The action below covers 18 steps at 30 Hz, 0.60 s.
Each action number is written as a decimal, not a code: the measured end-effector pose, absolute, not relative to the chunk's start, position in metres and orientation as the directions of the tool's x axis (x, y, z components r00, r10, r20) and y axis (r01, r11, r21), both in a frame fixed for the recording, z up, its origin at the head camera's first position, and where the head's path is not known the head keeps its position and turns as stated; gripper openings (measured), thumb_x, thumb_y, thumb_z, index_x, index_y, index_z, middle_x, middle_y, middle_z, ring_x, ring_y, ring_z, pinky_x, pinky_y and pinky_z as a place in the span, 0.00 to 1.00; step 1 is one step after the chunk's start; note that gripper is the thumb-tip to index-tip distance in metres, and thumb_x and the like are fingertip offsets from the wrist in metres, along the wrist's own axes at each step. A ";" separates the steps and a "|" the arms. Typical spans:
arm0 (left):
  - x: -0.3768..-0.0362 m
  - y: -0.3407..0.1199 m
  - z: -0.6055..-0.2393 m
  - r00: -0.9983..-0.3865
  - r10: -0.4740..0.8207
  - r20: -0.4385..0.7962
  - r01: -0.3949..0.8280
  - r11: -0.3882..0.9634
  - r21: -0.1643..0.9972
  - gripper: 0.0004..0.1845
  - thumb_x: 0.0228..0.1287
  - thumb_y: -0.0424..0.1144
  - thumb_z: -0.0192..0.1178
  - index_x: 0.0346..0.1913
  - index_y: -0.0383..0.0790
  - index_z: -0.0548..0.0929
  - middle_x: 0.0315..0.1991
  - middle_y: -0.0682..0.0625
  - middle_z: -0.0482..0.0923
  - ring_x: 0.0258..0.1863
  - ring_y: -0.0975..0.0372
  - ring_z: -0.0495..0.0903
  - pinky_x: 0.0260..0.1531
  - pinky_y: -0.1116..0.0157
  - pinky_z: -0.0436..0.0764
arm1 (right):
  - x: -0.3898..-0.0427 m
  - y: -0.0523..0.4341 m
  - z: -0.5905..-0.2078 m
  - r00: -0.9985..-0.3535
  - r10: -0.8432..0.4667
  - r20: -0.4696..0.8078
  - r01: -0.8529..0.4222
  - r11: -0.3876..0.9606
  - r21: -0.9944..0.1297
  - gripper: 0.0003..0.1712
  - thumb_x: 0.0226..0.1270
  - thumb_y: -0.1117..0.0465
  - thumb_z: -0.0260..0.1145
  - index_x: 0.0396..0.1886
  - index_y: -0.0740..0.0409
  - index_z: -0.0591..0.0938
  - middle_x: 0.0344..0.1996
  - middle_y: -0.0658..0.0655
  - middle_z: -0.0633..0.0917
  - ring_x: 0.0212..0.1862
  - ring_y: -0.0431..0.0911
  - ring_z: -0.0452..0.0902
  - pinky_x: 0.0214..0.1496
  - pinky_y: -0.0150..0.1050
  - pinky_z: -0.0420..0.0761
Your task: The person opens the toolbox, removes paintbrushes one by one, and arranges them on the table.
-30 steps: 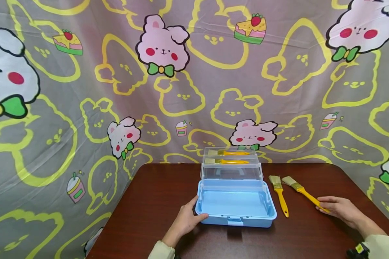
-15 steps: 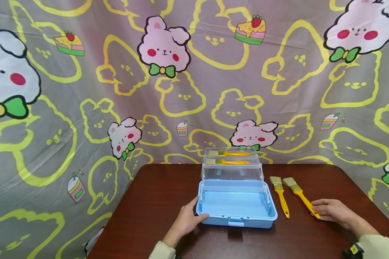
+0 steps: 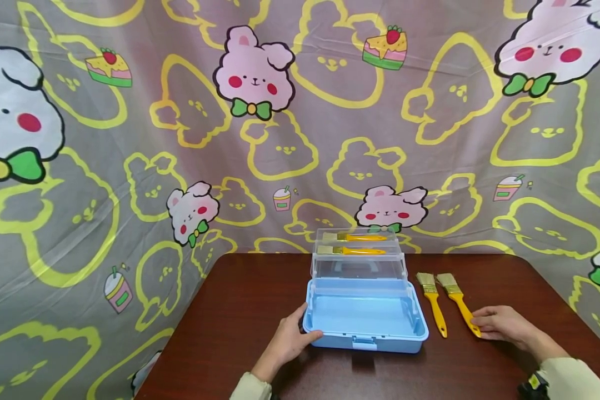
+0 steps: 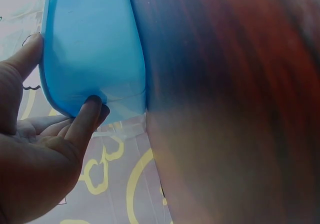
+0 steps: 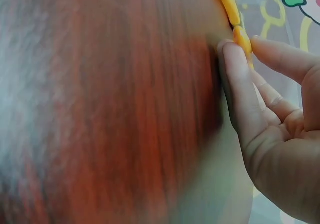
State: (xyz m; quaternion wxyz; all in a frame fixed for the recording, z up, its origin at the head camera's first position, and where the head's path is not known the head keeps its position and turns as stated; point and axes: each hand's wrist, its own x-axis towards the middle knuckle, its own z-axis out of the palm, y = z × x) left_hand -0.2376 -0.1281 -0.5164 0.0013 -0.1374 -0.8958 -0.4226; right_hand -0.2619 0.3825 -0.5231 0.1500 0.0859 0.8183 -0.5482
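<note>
A light blue storage box stands raised open on the table, its clear trays lifted at the back. My left hand holds its front left corner. In the left wrist view, thumb and fingers lie around the blue wall. My right hand pinches the handle end of a yellow-handled paintbrush, bristles pointing away. The right wrist view shows the handle tip between thumb and fingers. Just left of it lies a second paintbrush, beside the box.
Two similar paintbrushes, an upper one and a lower one, lie in the clear trays. The dark wooden table ends against a patterned cloth backdrop at the back.
My right hand has moved left with the handle end of its paintbrush, swinging that brush almost parallel to the second one. The left hand stays on the box.
</note>
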 end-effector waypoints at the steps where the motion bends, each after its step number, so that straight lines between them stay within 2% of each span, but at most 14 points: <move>1: -0.238 -0.128 -0.517 -0.963 0.244 0.117 0.245 0.605 0.757 0.45 0.55 0.51 0.69 0.70 0.32 0.61 0.64 0.38 0.67 0.62 0.50 0.68 0.57 0.47 0.68 | -0.262 0.381 -0.523 -0.940 -0.017 -0.340 0.307 0.388 -0.869 0.25 0.62 0.62 0.66 0.49 0.82 0.73 0.33 0.54 0.83 0.34 0.45 0.81 0.39 0.42 0.82; 18: -0.240 -0.128 -0.516 -0.966 0.238 0.097 0.225 0.604 0.765 0.45 0.55 0.51 0.68 0.70 0.34 0.61 0.64 0.39 0.67 0.62 0.51 0.68 0.56 0.47 0.68 | -0.263 0.376 -0.523 -0.949 0.011 -0.314 0.291 0.413 -0.863 0.17 0.62 0.64 0.67 0.41 0.77 0.79 0.28 0.54 0.84 0.30 0.44 0.80 0.35 0.39 0.82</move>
